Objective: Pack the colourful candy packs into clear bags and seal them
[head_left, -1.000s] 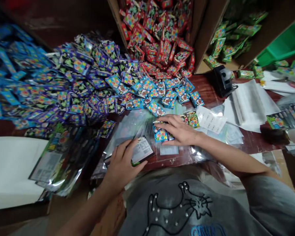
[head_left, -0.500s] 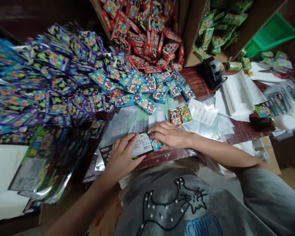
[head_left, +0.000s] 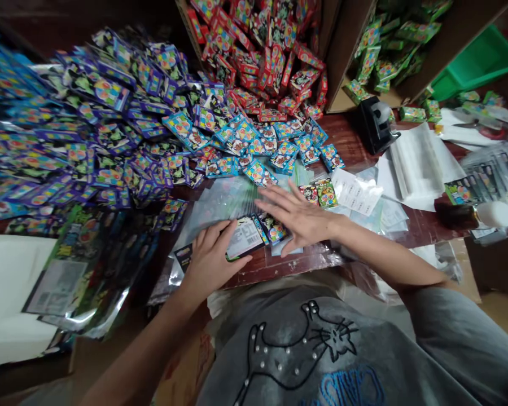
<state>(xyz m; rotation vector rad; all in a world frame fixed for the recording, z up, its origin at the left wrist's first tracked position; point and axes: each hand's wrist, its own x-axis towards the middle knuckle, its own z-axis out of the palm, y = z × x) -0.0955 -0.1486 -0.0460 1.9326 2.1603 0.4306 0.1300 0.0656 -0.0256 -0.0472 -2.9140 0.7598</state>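
Observation:
My left hand (head_left: 209,254) rests on a black and green printed bag (head_left: 244,235) with a white barcode label, its thumb along the near edge and fingers across the top. At the bag's right end lies a purple candy packet (head_left: 274,226), partly under my right hand (head_left: 300,217). That hand is spread, fingers apart, holding nothing. Just beyond it, a red packet (head_left: 310,194) and a green packet (head_left: 326,193) sit side by side. Behind both hands spread clear plastic bags (head_left: 224,198), and several blue packets (head_left: 258,172) lie at their far edge.
A big heap of purple packets (head_left: 110,135) fills the left. Cartons hold red packets (head_left: 275,62) and green packets (head_left: 385,70) at the back. A black tape dispenser (head_left: 370,127), a white label sheet (head_left: 358,190) and a white-capped bottle (head_left: 493,214) are rightward. More printed bags (head_left: 74,276) lie left.
My right hand has spread its fingers and lifted off the bag's right end. A purple packet shows there now, where a blue one showed before. My left hand stays on the bag.

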